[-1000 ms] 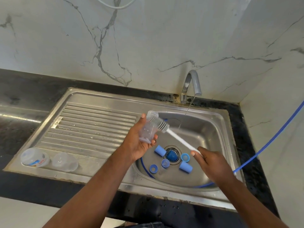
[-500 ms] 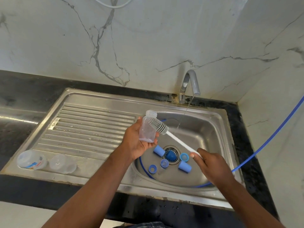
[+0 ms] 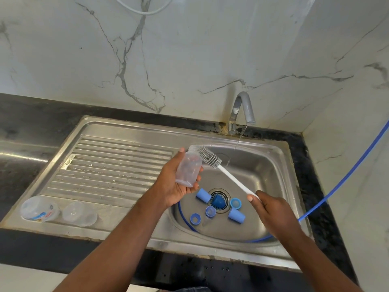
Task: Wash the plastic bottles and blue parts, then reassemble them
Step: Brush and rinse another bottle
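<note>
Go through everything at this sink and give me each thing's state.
Tap, running a thin stream.
Held bottle, uncapped, tilted, gripped by left hand.
Brush, gripped by right hand, bristles at bottle's mouth.
Blue parts, loose in basin.
Two bottles, lying on drainboard.

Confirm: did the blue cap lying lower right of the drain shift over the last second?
No. The blue cap lies in the same spot against the drain, on its side just below the blue ring.
</note>
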